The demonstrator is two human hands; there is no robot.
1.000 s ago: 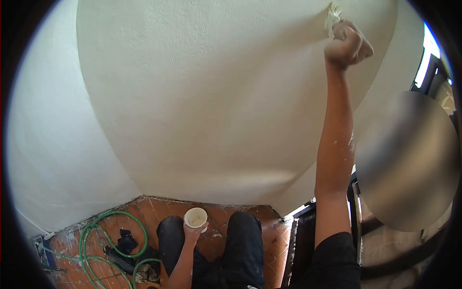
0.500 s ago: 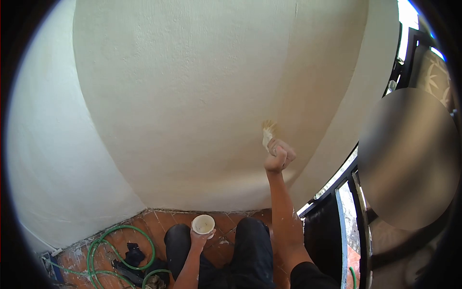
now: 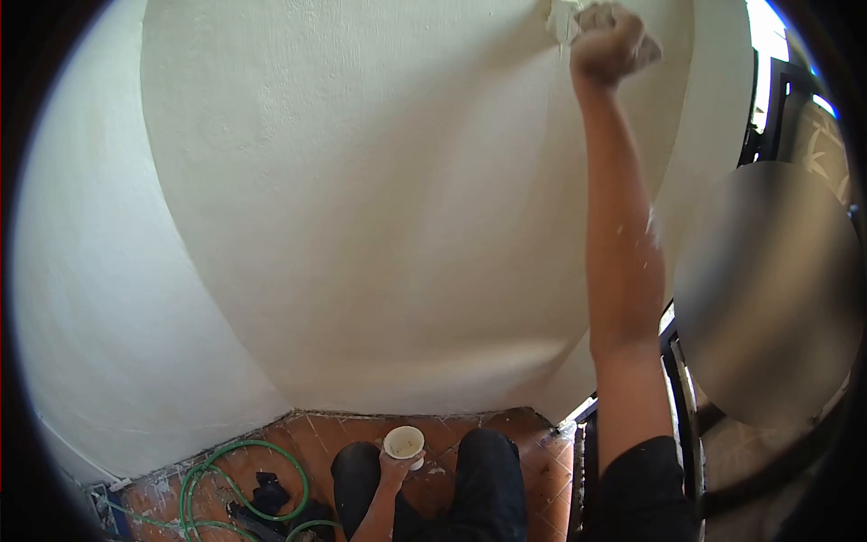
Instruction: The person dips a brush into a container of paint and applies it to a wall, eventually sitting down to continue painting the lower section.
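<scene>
High on the wall, my right hand [image 3: 616,43] is closed around a paintbrush [image 3: 562,22]. Pale paint coats the bristles, which press against the cream wall [image 3: 361,181]; much of the handle is hidden by my fingers. Down between my knees, my left hand [image 3: 397,467] grips a small white cup [image 3: 404,443] from its near side. The cup is upright, with pale paint visible inside. White paint specks mark my right forearm.
A green hose [image 3: 237,444] lies coiled on the tiled floor [image 3: 542,465] at lower left, beside dark cloth [image 3: 269,495]. A dark metal gate [image 3: 686,361] stands to the right, near a blurred round patch. Another wall [image 3: 108,298] meets the corner at left.
My right hand has swept the paintbrush upward and somewhat right, from mid-wall to the top of the view. My left hand still holds the cup, which appears slightly lower and farther right.
</scene>
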